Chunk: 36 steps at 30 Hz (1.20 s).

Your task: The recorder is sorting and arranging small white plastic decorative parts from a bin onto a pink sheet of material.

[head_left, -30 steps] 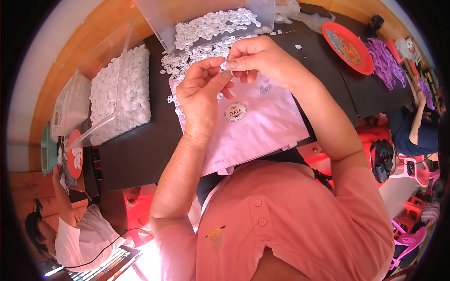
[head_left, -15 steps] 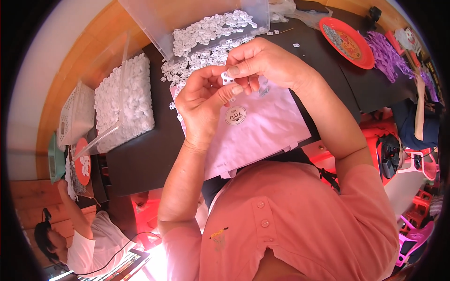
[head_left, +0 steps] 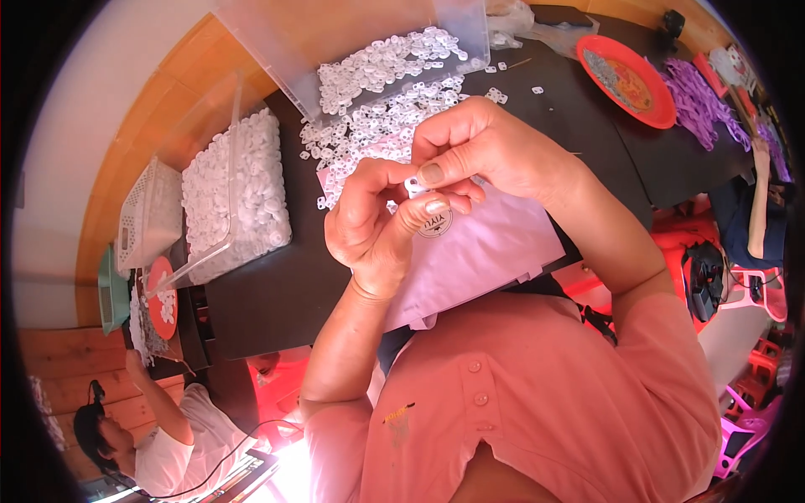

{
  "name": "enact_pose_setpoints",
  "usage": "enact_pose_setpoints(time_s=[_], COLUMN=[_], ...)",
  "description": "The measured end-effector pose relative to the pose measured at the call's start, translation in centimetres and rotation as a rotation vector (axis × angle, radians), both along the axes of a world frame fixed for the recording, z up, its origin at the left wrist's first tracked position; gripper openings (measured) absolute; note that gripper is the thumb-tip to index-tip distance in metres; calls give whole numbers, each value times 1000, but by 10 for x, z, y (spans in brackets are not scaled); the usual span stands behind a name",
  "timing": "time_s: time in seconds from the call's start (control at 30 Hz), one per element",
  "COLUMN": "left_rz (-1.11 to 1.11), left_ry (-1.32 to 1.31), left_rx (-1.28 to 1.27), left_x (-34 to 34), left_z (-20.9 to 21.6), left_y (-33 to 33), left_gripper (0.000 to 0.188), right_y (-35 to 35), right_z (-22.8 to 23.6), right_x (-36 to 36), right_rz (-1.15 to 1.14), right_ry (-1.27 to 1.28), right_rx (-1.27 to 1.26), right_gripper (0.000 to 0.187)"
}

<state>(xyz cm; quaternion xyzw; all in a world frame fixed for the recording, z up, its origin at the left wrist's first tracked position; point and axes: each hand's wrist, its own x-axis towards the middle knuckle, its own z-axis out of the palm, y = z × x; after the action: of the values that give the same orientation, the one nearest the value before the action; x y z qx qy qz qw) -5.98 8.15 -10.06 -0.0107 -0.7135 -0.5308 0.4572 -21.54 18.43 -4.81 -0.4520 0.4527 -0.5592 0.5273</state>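
A small white plastic piece with dark holes (head_left: 412, 185) sits pinched between both hands, above a pink bag (head_left: 478, 251). My left hand (head_left: 369, 220) grips it from the left with thumb and forefinger, the other fingers curled. My right hand (head_left: 495, 151) meets it from the right, its thumb and forefinger pressed on the piece's upper edge. Fingertips cover part of it. Just beyond my hands, many similar white pieces (head_left: 377, 126) are strewn over the dark table and the bag's far end.
A clear plastic bin (head_left: 289, 63) lies tipped at the back, white pieces spilling from it. Left stands a clear box of white pieces (head_left: 239, 189), with a white basket (head_left: 147, 210) beyond. Far right are a red plate (head_left: 667, 105) and purple strips (head_left: 700, 101). A co-worker (head_left: 159, 444) sits lower left.
Both hands have shifted slightly toward me and to the right in the picture, still pinching the white piece. The whole scene has moved a little the same way.
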Motion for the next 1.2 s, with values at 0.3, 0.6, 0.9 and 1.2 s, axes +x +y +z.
enact_pose_setpoints(time_s=[0.3, 0.6, 0.9, 1.2], left_rz=[-187, -195, -14, 358], left_ry=[85, 112, 30, 323], left_rx=[316, 307, 88, 213], left_x=[-4, -10, -10, 30], left_z=[12, 1, -1, 75], left_y=[10, 4, -4, -15], left_gripper=[32, 32, 31, 26], right_y=[-6, -9, -7, -21], right_z=[-9, -13, -10, -25], right_x=[0, -2, -7, -38], right_rz=[33, -11, -88, -543], right_ry=[-114, -51, 88, 140], right_rx=[-22, -17, -50, -44], right_gripper=[19, 20, 21, 23])
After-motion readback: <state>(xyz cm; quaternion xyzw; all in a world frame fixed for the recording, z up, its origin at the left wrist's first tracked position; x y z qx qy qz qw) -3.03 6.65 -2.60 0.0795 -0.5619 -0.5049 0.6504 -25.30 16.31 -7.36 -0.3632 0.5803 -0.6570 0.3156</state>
